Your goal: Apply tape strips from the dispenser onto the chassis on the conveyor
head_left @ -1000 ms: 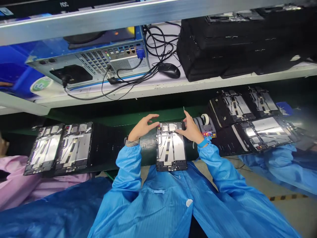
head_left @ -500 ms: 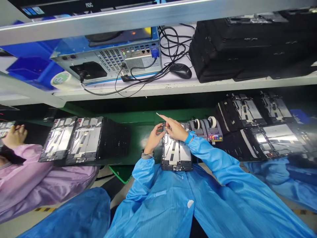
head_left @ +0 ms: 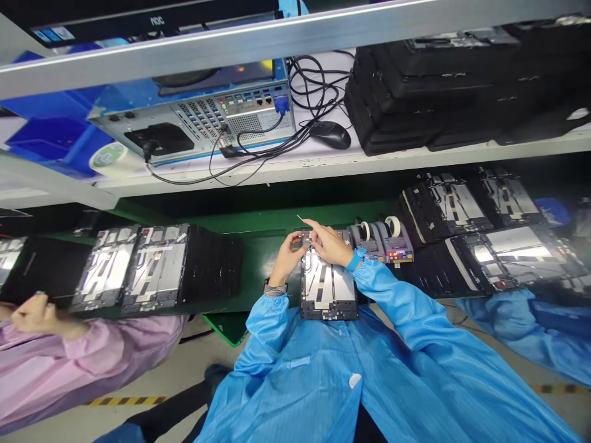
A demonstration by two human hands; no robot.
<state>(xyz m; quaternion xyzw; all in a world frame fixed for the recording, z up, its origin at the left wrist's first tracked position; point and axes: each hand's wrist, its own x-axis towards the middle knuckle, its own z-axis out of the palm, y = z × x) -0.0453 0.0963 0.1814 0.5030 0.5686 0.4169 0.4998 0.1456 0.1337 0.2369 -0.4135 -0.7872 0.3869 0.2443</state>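
Observation:
An open tablet housing (head_left: 329, 283) lies on the green bench, its metal plates crossed by black tape strips. My left hand (head_left: 287, 258) grips the housing's top edge with its fingers curled. My right hand (head_left: 325, 242) sits right next to it, pinching a thin pale pick (head_left: 300, 218) whose tip points up and left. Both hands are over the housing's upper end and hide part of it. Just right of my right hand stand two tape dispensers (head_left: 379, 242).
Several similar housings (head_left: 156, 269) lie on black mats along the bench on both sides. A co-worker's pink sleeve (head_left: 78, 363) and hand reach in at the left; a blue sleeve (head_left: 517, 326) lies at the right. Above runs a shelf holding a computer case (head_left: 198, 117), cables, a mouse and black panels.
My hands have come together from apart and closed at the housing's top edge, with the pick now in my right hand. The co-worker's hand has moved, and a black panel now shows at the left.

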